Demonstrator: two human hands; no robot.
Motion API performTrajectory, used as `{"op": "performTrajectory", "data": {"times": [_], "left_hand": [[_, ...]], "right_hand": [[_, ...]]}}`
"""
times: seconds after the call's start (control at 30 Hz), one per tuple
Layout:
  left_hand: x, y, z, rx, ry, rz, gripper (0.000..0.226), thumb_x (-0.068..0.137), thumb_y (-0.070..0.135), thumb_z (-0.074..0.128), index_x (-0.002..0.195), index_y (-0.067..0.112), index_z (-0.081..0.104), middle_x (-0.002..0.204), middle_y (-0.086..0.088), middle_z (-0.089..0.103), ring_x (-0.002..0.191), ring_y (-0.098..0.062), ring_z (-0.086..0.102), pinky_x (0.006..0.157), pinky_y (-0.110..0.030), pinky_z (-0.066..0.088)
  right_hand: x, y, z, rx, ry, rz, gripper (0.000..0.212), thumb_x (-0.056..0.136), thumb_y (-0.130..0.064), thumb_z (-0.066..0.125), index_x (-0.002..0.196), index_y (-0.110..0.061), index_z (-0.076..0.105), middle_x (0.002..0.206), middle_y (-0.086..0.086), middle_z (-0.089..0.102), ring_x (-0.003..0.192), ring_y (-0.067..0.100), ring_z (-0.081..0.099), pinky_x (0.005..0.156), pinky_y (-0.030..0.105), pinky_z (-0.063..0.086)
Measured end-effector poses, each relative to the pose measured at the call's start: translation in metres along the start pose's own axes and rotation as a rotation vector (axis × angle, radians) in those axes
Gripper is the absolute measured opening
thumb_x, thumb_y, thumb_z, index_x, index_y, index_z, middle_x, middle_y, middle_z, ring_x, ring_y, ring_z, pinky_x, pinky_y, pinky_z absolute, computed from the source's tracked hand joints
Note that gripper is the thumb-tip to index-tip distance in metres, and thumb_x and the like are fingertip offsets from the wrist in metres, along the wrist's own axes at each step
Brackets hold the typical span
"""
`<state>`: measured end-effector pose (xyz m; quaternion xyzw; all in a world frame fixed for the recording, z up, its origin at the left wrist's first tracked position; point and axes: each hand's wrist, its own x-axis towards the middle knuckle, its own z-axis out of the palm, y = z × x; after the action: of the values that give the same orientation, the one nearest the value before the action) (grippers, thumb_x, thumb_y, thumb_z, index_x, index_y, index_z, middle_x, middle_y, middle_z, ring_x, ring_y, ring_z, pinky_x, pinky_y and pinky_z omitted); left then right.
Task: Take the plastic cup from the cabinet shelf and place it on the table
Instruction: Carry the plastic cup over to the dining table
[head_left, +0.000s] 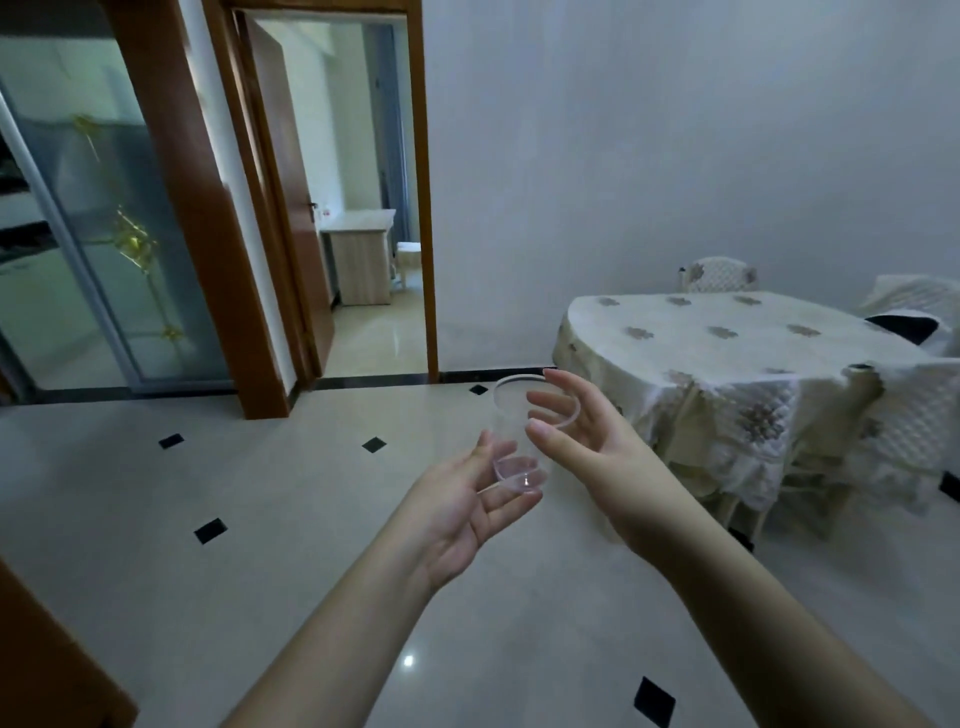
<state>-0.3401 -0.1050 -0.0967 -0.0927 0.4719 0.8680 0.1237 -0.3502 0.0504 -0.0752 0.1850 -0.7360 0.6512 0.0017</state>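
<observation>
A clear plastic cup (511, 415) is held upright in front of me, above the tiled floor. My right hand (576, 436) grips it near the rim, thumb on the near side and fingers round the far side. My left hand (462, 509) lies palm up under the cup's base, its fingertips touching the bottom. The table (727, 343), covered with a cream flowered cloth, stands to the right, beyond the cup.
White chairs (719, 274) stand behind and right of the table. An open doorway (374, 208) with brown frames leads to another room. A glass sliding door (104, 234) is at the left. A brown cabinet edge (47, 660) sits at the bottom left.
</observation>
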Motion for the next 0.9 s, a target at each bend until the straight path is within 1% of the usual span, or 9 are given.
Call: {"op": "performTrajectory", "data": {"times": [0.07, 0.2, 0.4, 0.5, 0.57, 0.63, 0.73, 0.8, 0.9], "left_hand": [[0.020, 0.009, -0.004, 0.009, -0.031, -0.026, 0.042, 0.099, 0.030, 0.047, 0.124, -0.003, 0.056, 0.121, -0.026, 0.065, 0.104, -0.036, 0.068, 0.083, -0.043, 0.058], [0.058, 0.017, 0.004, 0.017, -0.097, -0.068, 0.041, 0.099, 0.029, 0.048, 0.123, -0.003, 0.058, 0.120, -0.026, 0.066, 0.105, -0.037, 0.068, 0.082, -0.042, 0.058], [0.117, 0.015, 0.033, 0.044, -0.176, -0.118, 0.040, 0.099, 0.032, 0.046, 0.117, -0.001, 0.061, 0.116, -0.024, 0.069, 0.108, -0.037, 0.066, 0.085, -0.044, 0.056], [0.157, 0.008, 0.058, 0.067, -0.198, -0.139, 0.037, 0.099, 0.031, 0.046, 0.113, 0.000, 0.062, 0.116, -0.023, 0.069, 0.110, -0.036, 0.065, 0.088, -0.045, 0.054], [0.185, 0.002, 0.078, 0.085, -0.215, -0.149, 0.036, 0.099, 0.030, 0.045, 0.111, 0.001, 0.063, 0.116, -0.022, 0.070, 0.111, -0.036, 0.065, 0.092, -0.045, 0.052], [0.214, -0.003, 0.099, 0.095, -0.231, -0.146, 0.036, 0.100, 0.030, 0.045, 0.112, 0.001, 0.063, 0.115, -0.022, 0.070, 0.110, -0.036, 0.065, 0.093, -0.045, 0.052], [0.256, -0.013, 0.132, 0.107, -0.274, -0.168, 0.040, 0.099, 0.031, 0.045, 0.119, 0.000, 0.060, 0.117, -0.022, 0.070, 0.111, -0.036, 0.065, 0.088, -0.042, 0.055], [0.283, -0.019, 0.156, 0.109, -0.291, -0.186, 0.041, 0.099, 0.031, 0.046, 0.122, -0.001, 0.059, 0.117, -0.022, 0.069, 0.110, -0.037, 0.065, 0.085, -0.040, 0.057], [0.320, -0.028, 0.189, 0.106, -0.298, -0.199, 0.042, 0.099, 0.031, 0.047, 0.124, -0.001, 0.058, 0.116, -0.021, 0.070, 0.104, -0.034, 0.068, 0.079, -0.038, 0.060]], "right_hand": [[0.016, 0.005, -0.003, 0.004, 0.030, 0.012, 0.086, 0.058, -0.069, 0.075, 0.134, -0.043, 0.044, 0.131, -0.014, 0.058, 0.120, 0.002, 0.055, 0.099, 0.030, 0.046], [0.040, 0.016, -0.016, 0.021, 0.090, 0.019, 0.079, 0.063, -0.061, 0.078, 0.133, -0.042, 0.045, 0.132, -0.011, 0.059, 0.122, 0.006, 0.054, 0.103, 0.038, 0.045], [0.074, 0.036, -0.055, 0.033, 0.179, 0.031, 0.085, 0.063, -0.054, 0.079, 0.137, -0.033, 0.043, 0.134, -0.004, 0.058, 0.124, 0.011, 0.054, 0.104, 0.042, 0.044], [0.094, 0.052, -0.085, 0.026, 0.216, 0.026, 0.082, 0.065, -0.050, 0.078, 0.137, -0.032, 0.044, 0.134, -0.002, 0.057, 0.121, 0.011, 0.056, 0.101, 0.039, 0.047], [0.107, 0.063, -0.110, 0.024, 0.248, 0.011, 0.076, 0.070, -0.042, 0.077, 0.137, -0.030, 0.044, 0.134, 0.000, 0.057, 0.117, 0.009, 0.059, 0.100, 0.036, 0.048], [0.121, 0.072, -0.139, 0.036, 0.275, -0.003, 0.073, 0.072, -0.035, 0.074, 0.138, -0.027, 0.043, 0.133, 0.001, 0.057, 0.116, 0.009, 0.059, 0.099, 0.035, 0.048], [0.142, 0.082, -0.185, 0.043, 0.299, 0.005, 0.072, 0.072, -0.033, 0.072, 0.138, -0.026, 0.043, 0.132, 0.001, 0.057, 0.116, 0.008, 0.059, 0.099, 0.035, 0.049], [0.154, 0.088, -0.214, 0.049, 0.323, 0.010, 0.071, 0.071, -0.034, 0.072, 0.136, -0.026, 0.044, 0.131, 0.001, 0.057, 0.115, 0.006, 0.059, 0.097, 0.030, 0.049], [0.173, 0.099, -0.257, 0.036, 0.335, 0.016, 0.072, 0.070, -0.036, 0.072, 0.136, -0.028, 0.044, 0.130, -0.003, 0.058, 0.118, 0.004, 0.056, 0.095, 0.026, 0.049]]}}
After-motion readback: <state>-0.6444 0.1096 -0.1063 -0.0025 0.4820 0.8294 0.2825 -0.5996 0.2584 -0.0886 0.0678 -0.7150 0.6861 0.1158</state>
